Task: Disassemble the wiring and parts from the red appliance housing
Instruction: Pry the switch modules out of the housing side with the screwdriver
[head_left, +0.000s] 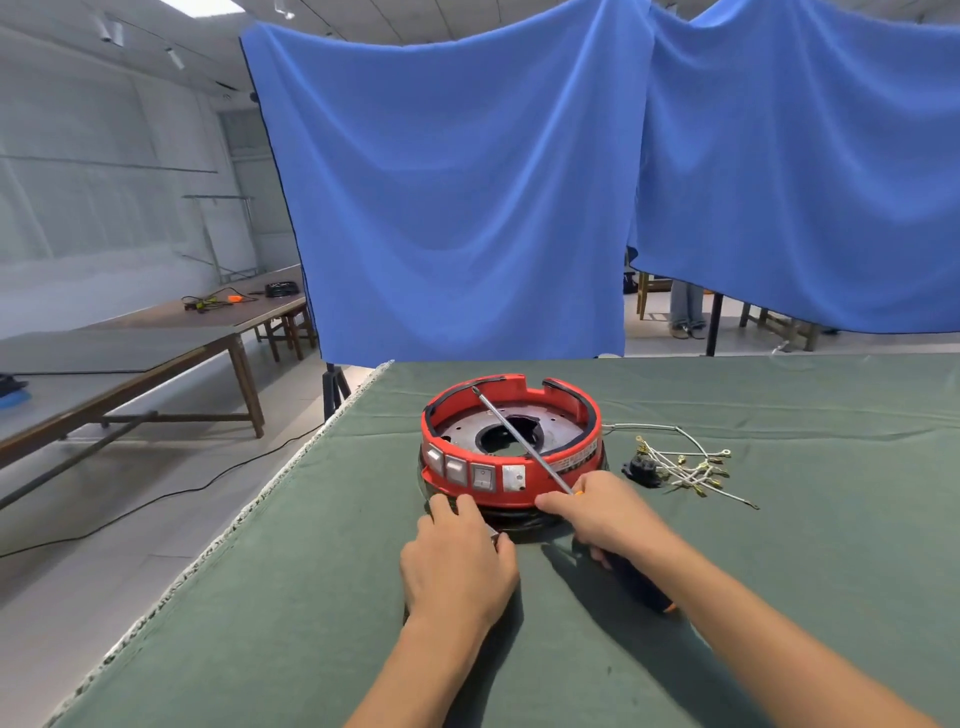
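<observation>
The round red appliance housing (511, 441) sits on the green-covered table (779, 597), with white switches on its near wall and a metal plate with a central hole inside. My right hand (613, 512) grips a screwdriver (524, 439); its long metal shaft crosses over the housing toward the far rim, and its dark handle sticks out behind the hand. My left hand (460, 558) rests against the housing's near bottom edge, fingers curled, with a small metal piece (493, 532) at its fingertips. A bundle of white wires with terminals (685, 465) and a black socket part (640, 470) lie to the right.
Blue cloth screens (467, 197) hang behind the table. The table's left edge (311, 452) drops to the floor, where a black cable runs. Long wooden tables (130, 358) stand at the left. A person's legs (687, 309) show beyond the screens.
</observation>
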